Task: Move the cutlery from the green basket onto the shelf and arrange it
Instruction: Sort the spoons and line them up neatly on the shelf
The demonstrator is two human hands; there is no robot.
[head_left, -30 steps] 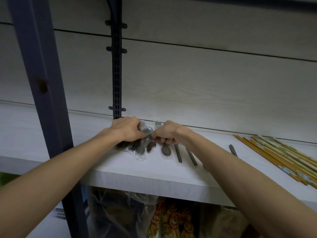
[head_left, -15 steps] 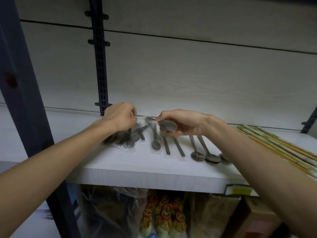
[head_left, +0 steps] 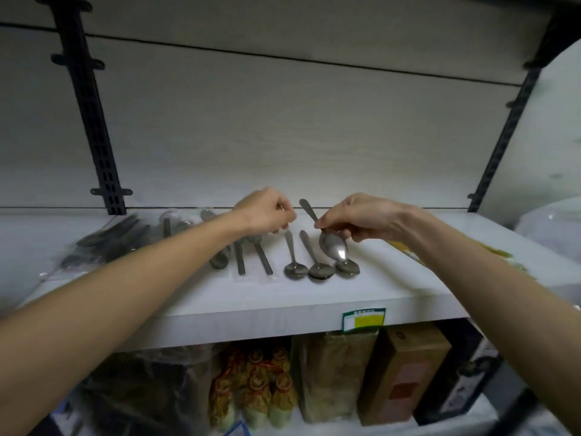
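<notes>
The right hand has its fingers curled round the neck of a spoon, pinching it so the bowl hangs toward the front of the shelf and the handle tip points up and back. That spoon hovers just above a row of three spoons lying side by side on the white shelf, bowls toward the front edge; the held bowl partly covers the rightmost one. The left hand is beside the right, its fingers curled downward over the shelf; whether they pinch anything cannot be told.

Left of the three spoons lie several wrapped cutlery handles, partly hidden under the left wrist. Farther left sits a blurred clear bag of dark cutlery. Behind the right forearm, yellow chopstick packets show only in slivers.

A green and yellow price label is stuck on the shelf's front edge. Below it stand brown cartons, gold-wrapped bottles and a dark plastic-covered bundle. Dark slotted uprights rise against the pale back wall on both sides.
</notes>
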